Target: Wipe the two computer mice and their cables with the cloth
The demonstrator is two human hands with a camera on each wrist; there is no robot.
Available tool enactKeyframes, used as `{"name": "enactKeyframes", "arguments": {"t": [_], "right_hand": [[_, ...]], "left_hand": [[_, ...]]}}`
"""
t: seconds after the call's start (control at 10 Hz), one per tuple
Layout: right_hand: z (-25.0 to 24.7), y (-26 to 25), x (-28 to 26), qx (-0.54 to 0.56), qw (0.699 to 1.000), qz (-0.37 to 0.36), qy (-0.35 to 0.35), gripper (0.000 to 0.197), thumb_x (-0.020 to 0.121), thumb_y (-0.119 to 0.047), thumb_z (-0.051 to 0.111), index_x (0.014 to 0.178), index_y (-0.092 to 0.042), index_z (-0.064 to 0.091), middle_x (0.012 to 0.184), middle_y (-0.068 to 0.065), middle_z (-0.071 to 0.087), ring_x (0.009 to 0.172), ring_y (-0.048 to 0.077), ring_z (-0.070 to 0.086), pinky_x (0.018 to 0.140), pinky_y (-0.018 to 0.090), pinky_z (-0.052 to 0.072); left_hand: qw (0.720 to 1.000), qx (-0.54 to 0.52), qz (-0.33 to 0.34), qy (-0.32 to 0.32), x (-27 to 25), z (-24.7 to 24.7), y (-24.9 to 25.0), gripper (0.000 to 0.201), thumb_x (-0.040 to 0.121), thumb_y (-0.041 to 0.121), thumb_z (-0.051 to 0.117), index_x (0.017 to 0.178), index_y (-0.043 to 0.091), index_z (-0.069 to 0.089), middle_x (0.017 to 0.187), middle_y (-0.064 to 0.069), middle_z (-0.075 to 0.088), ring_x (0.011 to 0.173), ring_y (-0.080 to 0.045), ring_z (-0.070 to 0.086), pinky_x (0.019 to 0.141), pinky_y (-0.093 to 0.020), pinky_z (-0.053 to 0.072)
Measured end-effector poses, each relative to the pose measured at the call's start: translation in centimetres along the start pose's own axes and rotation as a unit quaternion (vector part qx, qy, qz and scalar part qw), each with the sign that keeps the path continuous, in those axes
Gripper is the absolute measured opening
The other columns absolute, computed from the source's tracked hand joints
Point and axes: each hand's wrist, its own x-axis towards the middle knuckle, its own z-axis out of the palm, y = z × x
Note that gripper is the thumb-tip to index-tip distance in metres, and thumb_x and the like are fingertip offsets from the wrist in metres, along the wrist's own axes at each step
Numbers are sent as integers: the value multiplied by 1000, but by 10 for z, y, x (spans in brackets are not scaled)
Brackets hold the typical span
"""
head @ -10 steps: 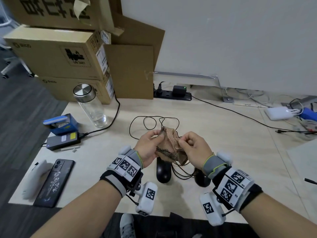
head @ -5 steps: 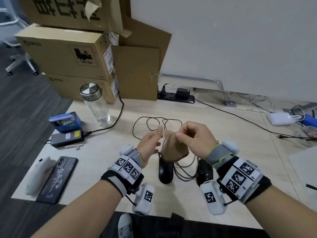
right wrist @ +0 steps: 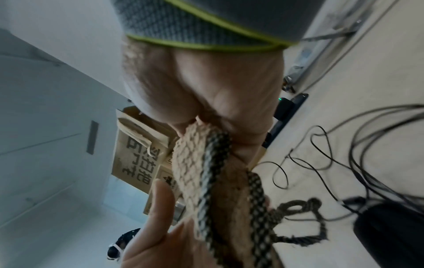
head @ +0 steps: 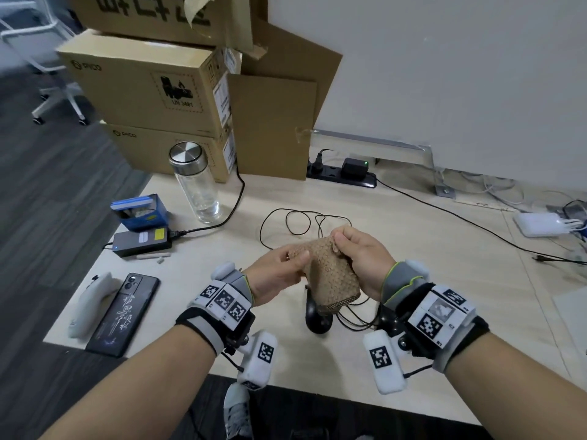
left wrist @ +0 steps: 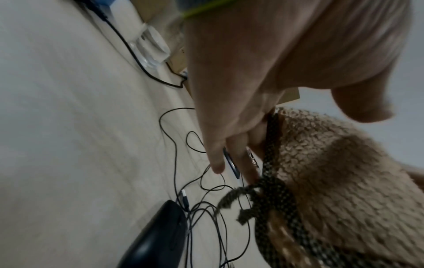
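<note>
Both my hands hold a tan knitted cloth (head: 330,277) up above the desk. My left hand (head: 297,260) pinches its left edge, thumb on top. My right hand (head: 338,241) grips its upper right corner. In the left wrist view the cloth (left wrist: 332,181) has a dark patterned border with a loop. Under the cloth, one black mouse (head: 317,320) lies on the desk; the same mouse (left wrist: 156,235) shows in the left wrist view. My right wrist mostly hides the second mouse (head: 386,317). The mice's thin black cables (head: 301,222) lie in tangled loops behind them.
A glass bottle (head: 193,185) and stacked cardboard boxes (head: 152,90) stand at the back left. A power strip (head: 343,174) lies against the wall. A phone (head: 124,312), a blue box (head: 139,211) and a black adapter (head: 143,241) lie at the left. A white charger (head: 536,223) lies far right.
Half a second ago my left hand was open and off the cloth, which my right hand held bunched. Now the left hand pinches it again and the cloth is spread between both hands.
</note>
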Motion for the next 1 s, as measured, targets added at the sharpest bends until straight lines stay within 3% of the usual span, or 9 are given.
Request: {"name": "enactKeyframes", "arguments": {"t": [0.1,0.2,0.3,0.4,0.5,0.6,0.7,0.8,1.0], "right_hand": [[11,23,4,-5,998,63,10,20,97,-20,50,78,-16,51,66,-1,50,51,8,48,48,21,41],[20,60,2,-61,990,123,-26,15,91,-3,57,97,-17,53,75,0,60,54,8,55,45,21,45],[36,93,6,-138,979,146,-18,20,88,5,53,96,-14,54,79,6,60,62,17,53,47,25,43],[48,112,18,-205,969,137,-21,20,86,-2,56,90,-21,57,87,8,63,69,18,56,61,31,46],[51,123,31,-283,951,126,1,20,90,-15,56,108,-23,55,106,4,61,83,21,59,71,31,49],[53,134,31,-463,885,44,-9,34,90,-19,55,123,-22,53,128,2,50,104,23,57,89,28,45],[59,146,26,-496,865,12,-79,37,91,-17,52,128,-21,54,134,4,47,116,25,54,98,29,42],[63,148,24,-511,852,36,-112,40,94,-19,50,134,-21,50,137,5,49,120,24,52,98,24,37],[56,138,38,-477,876,28,-63,34,93,-24,51,126,-22,55,128,5,55,109,25,57,95,30,43]], "left_hand": [[995,-11,-5,100,-9,-16,-15,53,87,32,67,118,-10,57,86,-11,61,70,-20,57,59,-29,47],[974,118,-40,190,-25,-34,-35,24,98,29,54,103,10,68,73,-11,56,54,-21,47,44,-24,35],[934,285,-56,207,-41,-49,-53,22,99,31,49,93,18,66,78,3,61,70,-15,54,57,-26,40],[897,383,-54,215,-44,-61,-56,26,100,33,47,106,15,65,97,1,64,91,-19,59,70,-26,41],[877,390,-117,253,-38,-79,-58,26,96,42,50,112,23,57,101,-2,63,81,-25,64,63,-33,54],[788,544,-160,241,-35,-93,-67,43,91,49,54,126,26,49,124,-7,54,102,-28,61,90,-41,51],[778,578,-136,206,-32,-97,-76,34,91,45,54,119,26,56,121,-6,59,101,-25,61,91,-41,50],[800,557,-147,165,-30,-92,-81,21,92,36,56,107,22,62,109,-4,67,92,-22,63,85,-37,52],[799,560,-140,169,-11,-95,-60,37,92,41,56,124,22,56,124,-2,60,105,-19,59,86,-28,45]]}}
